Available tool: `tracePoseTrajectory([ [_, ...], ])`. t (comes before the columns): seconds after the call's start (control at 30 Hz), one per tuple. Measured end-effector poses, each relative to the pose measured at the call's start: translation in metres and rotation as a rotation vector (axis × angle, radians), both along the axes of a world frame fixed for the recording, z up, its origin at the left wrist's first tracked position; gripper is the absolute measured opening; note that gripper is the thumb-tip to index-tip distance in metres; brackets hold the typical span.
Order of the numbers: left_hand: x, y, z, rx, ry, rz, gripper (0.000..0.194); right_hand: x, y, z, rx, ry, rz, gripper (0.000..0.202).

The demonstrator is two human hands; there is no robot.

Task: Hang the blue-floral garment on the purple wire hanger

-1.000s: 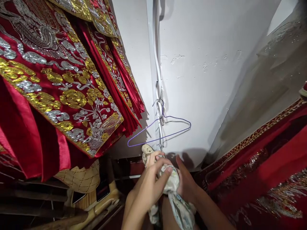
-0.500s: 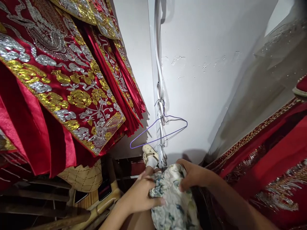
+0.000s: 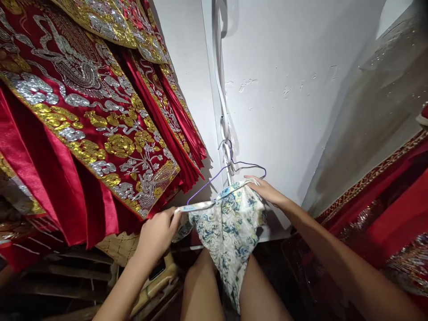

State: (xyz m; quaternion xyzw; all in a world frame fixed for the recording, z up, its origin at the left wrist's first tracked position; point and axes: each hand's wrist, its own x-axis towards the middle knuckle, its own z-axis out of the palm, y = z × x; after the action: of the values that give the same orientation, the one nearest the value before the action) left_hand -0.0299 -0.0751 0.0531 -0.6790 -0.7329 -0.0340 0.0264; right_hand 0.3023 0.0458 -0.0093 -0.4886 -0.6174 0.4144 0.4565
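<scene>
A white garment with a blue and green floral print (image 3: pixel 230 227) is spread between my hands, its lower end hanging down between my legs. My left hand (image 3: pixel 162 229) pinches the left end of its top edge. At the upper right corner, my right hand (image 3: pixel 264 189) grips the cloth with closed fingers. Just behind the garment, a purple wire hanger (image 3: pixel 245 163) hangs from a white strap (image 3: pixel 222 96) by the wall. The garment's top edge covers the hanger's lower bar.
Red garments with gold and silver embroidery (image 3: pixel 120 147) hang at the left. More red beaded cloth (image 3: pixel 377 205) is at the right, near a clear plastic cover (image 3: pixel 364 102). A bamboo chair (image 3: pixel 150 290) stands at the lower left, before the white wall (image 3: pixel 274 80).
The floral garment was bunched low in my hands and is now raised and spread open in front of the hanger. My left hand has moved left and up, my right hand up.
</scene>
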Motion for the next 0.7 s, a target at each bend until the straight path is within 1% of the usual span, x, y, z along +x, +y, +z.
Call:
tracePoseTrajectory([
  [0.1, 0.013, 0.010, 0.004, 0.057, 0.025, 0.031, 0.049, -0.012, 0.007, -0.025, -0.027, 0.023, 0.021, 0.038],
  [0.2, 0.018, 0.026, 0.002, 0.097, -0.054, 0.005, 0.047, -0.013, -0.003, -0.037, -0.026, 0.023, -0.010, 0.034],
  [0.27, 0.021, 0.038, 0.000, 0.146, -0.164, -0.083, 0.044, -0.009, -0.015, -0.037, -0.028, 0.013, -0.024, 0.032],
  [0.33, 0.028, 0.050, -0.002, 0.221, -0.270, -0.216, 0.041, -0.006, -0.028, -0.034, -0.031, 0.001, -0.026, 0.031],
  [0.4, 0.041, 0.062, -0.003, 0.281, -0.320, -0.321, 0.039, -0.004, -0.041, -0.029, -0.034, -0.011, -0.029, 0.030],
  [0.5, 0.062, 0.077, -0.009, 0.333, -0.370, -0.428, 0.033, 0.000, -0.057, -0.020, -0.039, -0.021, -0.031, 0.027],
  [0.53, 0.066, 0.081, -0.012, 0.349, -0.408, -0.470, 0.032, 0.003, -0.062, -0.018, -0.012, -0.021, -0.056, 0.024],
  [0.57, 0.069, 0.084, -0.015, 0.369, -0.456, -0.510, 0.033, 0.008, -0.065, -0.017, 0.042, -0.017, -0.113, 0.023],
  [0.6, 0.069, 0.087, -0.018, 0.388, -0.503, -0.542, 0.033, 0.014, -0.067, -0.016, 0.119, -0.009, -0.202, 0.028],
  [0.7, 0.062, 0.092, -0.023, 0.436, -0.551, -0.579, 0.033, 0.039, -0.065, -0.014, 0.353, 0.001, -0.525, 0.063],
])
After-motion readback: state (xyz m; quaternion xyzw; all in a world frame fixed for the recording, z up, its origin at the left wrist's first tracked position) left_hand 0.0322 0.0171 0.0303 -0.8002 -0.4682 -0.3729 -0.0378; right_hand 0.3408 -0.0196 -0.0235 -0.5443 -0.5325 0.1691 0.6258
